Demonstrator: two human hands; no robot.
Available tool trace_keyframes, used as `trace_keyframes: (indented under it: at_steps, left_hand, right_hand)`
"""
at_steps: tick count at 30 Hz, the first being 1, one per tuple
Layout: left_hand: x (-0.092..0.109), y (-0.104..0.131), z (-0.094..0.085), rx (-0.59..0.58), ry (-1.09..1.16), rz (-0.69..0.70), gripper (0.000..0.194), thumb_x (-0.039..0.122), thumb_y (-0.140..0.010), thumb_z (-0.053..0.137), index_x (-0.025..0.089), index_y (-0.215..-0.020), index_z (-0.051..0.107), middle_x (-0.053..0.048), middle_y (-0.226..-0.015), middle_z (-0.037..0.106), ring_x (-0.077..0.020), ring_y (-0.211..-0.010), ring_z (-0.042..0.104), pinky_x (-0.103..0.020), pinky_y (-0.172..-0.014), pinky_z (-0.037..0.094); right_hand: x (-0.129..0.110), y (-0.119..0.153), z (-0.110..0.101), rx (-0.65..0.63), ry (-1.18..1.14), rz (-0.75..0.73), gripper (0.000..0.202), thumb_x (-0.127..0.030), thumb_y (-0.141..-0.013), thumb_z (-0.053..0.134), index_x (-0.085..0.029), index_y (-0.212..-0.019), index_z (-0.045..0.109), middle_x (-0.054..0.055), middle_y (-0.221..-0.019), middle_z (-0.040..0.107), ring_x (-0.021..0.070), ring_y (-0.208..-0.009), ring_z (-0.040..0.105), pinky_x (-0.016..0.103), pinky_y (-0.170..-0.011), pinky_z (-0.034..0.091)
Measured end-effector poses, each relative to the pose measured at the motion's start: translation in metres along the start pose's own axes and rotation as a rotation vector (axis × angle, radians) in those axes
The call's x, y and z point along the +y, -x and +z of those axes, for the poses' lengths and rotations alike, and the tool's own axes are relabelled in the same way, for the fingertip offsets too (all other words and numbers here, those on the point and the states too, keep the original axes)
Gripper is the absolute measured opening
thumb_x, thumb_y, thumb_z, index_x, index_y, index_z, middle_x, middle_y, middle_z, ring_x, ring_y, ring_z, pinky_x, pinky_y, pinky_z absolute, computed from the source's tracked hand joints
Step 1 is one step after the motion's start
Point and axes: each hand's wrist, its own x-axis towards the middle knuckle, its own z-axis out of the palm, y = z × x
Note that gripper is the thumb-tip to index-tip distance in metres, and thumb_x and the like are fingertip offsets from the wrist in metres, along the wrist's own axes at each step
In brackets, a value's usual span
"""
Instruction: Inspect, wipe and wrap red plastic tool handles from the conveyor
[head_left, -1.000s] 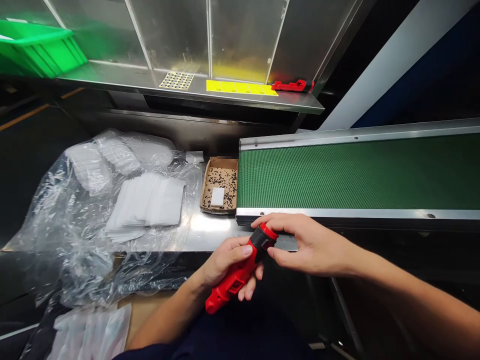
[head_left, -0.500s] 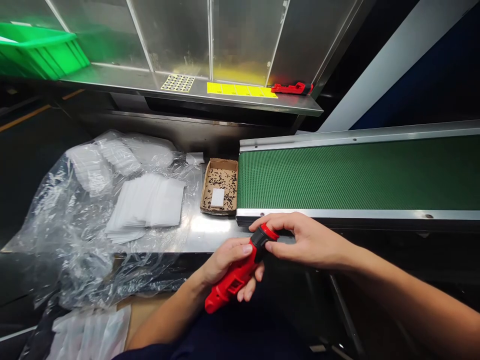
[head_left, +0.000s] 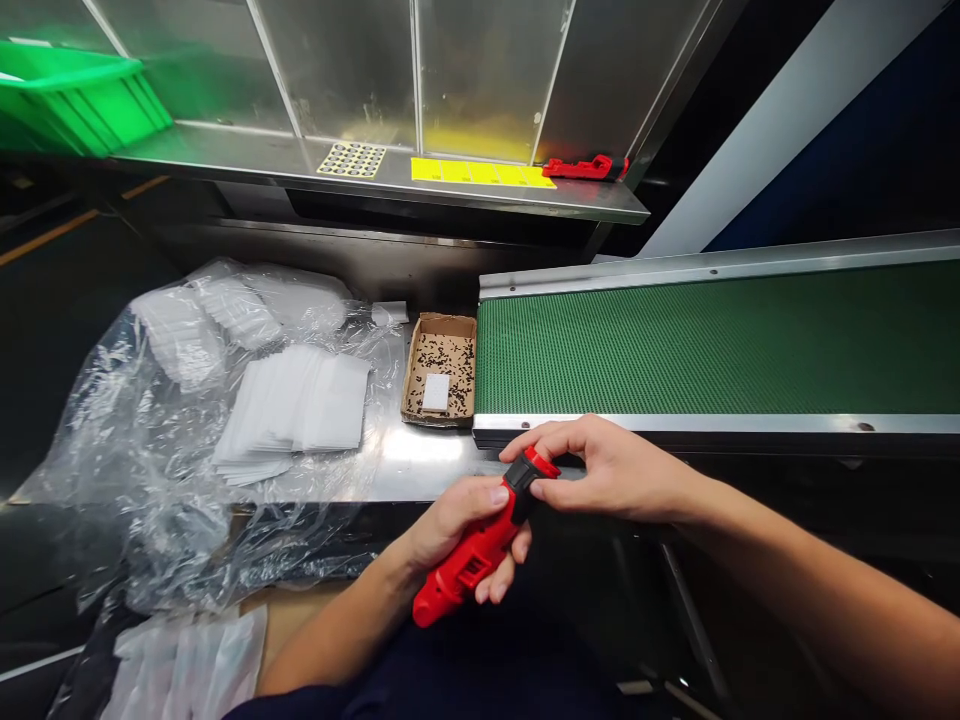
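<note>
In front of my body I hold a red and black flashlight-shaped tool body (head_left: 466,566) at a slant. Its dark collar and red ring end point up and to the right. My left hand (head_left: 461,515) is wrapped round the red body, thumb on top near the collar, other fingers curling out underneath. My right hand (head_left: 600,465) pinches the collar end between thumb and fingers. Just beyond the hands, a shallow cardboard box (head_left: 439,420) holds many small black pieces and a small white block (head_left: 436,392).
A green conveyor belt (head_left: 675,345) runs rightward beyond my right hand. White sheets or pouches (head_left: 300,405) lie on crumpled clear plastic (head_left: 135,430) at left. The shelf holds a green bin (head_left: 82,105), round stickers (head_left: 352,160), yellow labels (head_left: 480,173) and a red casing (head_left: 589,168).
The view has shifted very slightly. Both hands keep the same hold on the tool body, which has turned a little about its length.
</note>
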Motion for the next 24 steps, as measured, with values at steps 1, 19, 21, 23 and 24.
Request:
trace_keyframes:
  at_steps: [1, 19, 21, 23, 24]
  left_hand:
    - [0.0, 0.0, 0.001, -0.002, 0.002, 0.0, 0.051, 0.06, -0.077, 0.069, 0.009, -0.074, 0.061, -0.008, -0.062, 0.061, -0.0149, -0.038, 0.056, -0.02, -0.033, 0.044]
    - [0.002, 0.005, 0.003, 0.141, -0.154, -0.081, 0.054, 0.059, -0.09, 0.05, 0.011, -0.068, 0.061, -0.006, -0.043, 0.053, -0.0119, -0.03, 0.044, -0.017, -0.029, 0.031]
    - [0.001, 0.003, 0.001, 0.165, -0.157, -0.074, 0.052, 0.057, -0.091, 0.049, 0.011, -0.069, 0.061, -0.005, -0.044, 0.054, -0.0115, -0.03, 0.043, -0.017, -0.029, 0.03]
    - [0.001, 0.001, 0.001, 0.207, -0.145, -0.028, 0.048, 0.056, -0.09, 0.053, 0.012, -0.071, 0.061, -0.005, -0.052, 0.059, -0.0111, -0.032, 0.046, -0.017, -0.03, 0.031]
    - [0.001, 0.0, 0.0, 0.228, -0.137, 0.0, 0.047, 0.056, -0.089, 0.057, 0.012, -0.073, 0.061, -0.005, -0.057, 0.061, -0.011, -0.033, 0.048, -0.017, -0.03, 0.032]
  right_hand:
    - [0.0, -0.001, 0.0, -0.001, 0.007, 0.005, 0.012, -0.026, -0.072, 0.064, -0.018, -0.063, 0.064, 0.006, -0.111, 0.072, 0.0231, -0.102, 0.067, 0.031, -0.088, 0.048]
    - [0.016, -0.015, -0.002, -0.144, -0.096, 0.117, 0.018, -0.029, -0.076, 0.065, -0.016, -0.08, 0.076, 0.0, -0.077, 0.07, 0.0164, -0.073, 0.062, 0.025, -0.068, 0.047]
    - [0.019, -0.016, 0.004, -0.112, -0.036, 0.13, 0.017, -0.026, -0.077, 0.062, -0.016, -0.079, 0.075, 0.0, -0.076, 0.07, 0.0159, -0.07, 0.061, 0.025, -0.066, 0.046]
    - [0.02, -0.017, 0.01, -0.014, 0.085, 0.128, 0.016, -0.022, -0.078, 0.058, -0.016, -0.077, 0.073, 0.002, -0.076, 0.069, 0.0165, -0.071, 0.061, 0.026, -0.067, 0.045]
    - [0.019, -0.016, 0.014, 0.053, 0.163, 0.119, 0.015, -0.02, -0.078, 0.057, -0.016, -0.075, 0.072, 0.003, -0.077, 0.07, 0.0175, -0.074, 0.061, 0.027, -0.069, 0.045]
